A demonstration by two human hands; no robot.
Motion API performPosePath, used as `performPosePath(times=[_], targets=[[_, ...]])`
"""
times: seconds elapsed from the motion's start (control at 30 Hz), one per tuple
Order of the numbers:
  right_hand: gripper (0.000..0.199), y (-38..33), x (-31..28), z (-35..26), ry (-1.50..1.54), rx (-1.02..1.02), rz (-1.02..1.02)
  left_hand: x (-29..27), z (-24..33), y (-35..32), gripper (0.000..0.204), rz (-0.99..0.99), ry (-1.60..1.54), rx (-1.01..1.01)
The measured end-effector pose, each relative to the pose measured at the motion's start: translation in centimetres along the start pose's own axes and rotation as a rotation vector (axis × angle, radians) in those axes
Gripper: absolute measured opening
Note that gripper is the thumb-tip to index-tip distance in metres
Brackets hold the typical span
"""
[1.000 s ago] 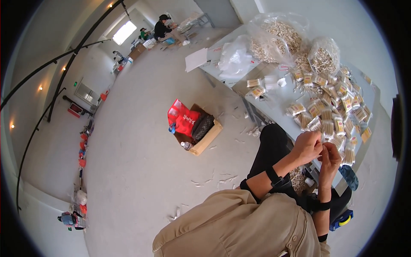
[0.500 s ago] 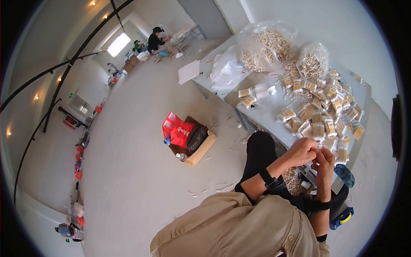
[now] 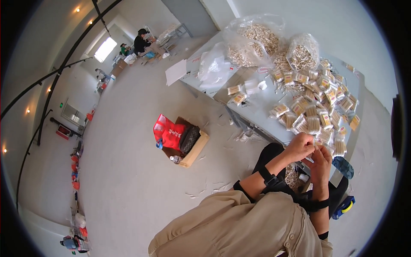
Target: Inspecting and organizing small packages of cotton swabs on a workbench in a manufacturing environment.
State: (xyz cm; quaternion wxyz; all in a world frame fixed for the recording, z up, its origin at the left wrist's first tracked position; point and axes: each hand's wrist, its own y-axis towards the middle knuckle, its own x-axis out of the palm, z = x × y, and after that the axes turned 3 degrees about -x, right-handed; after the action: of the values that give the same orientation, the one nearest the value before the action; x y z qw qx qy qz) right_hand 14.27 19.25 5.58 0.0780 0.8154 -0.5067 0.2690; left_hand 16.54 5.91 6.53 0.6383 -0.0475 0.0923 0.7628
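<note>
Meanwhile, the left hand (image 3: 299,147) and right hand (image 3: 321,159) were kept closed together on a small pale bundle (image 3: 315,147), right of centre, above the worktop (image 3: 261,113) edge, as a second earlier; only the view had shifted, so bundling seemed unfinished.

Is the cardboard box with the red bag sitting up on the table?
No, the cardboard box with the red bag stands on the floor, left of the table.

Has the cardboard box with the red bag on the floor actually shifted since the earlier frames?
Cannot tell. The cardboard box sits the same way relative to the table leg and floor scraps; its shift in the picture looks like head camera motion.
</note>
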Motion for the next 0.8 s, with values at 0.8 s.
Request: performPosePath(times=[0.8], targets=[[0.012, -0.7, -1.4, -0.3, -0.115, -0.116, 0.053, 1.0, 0.1, -0.3, 0.027, -0.014, -0.002, 0.207]])
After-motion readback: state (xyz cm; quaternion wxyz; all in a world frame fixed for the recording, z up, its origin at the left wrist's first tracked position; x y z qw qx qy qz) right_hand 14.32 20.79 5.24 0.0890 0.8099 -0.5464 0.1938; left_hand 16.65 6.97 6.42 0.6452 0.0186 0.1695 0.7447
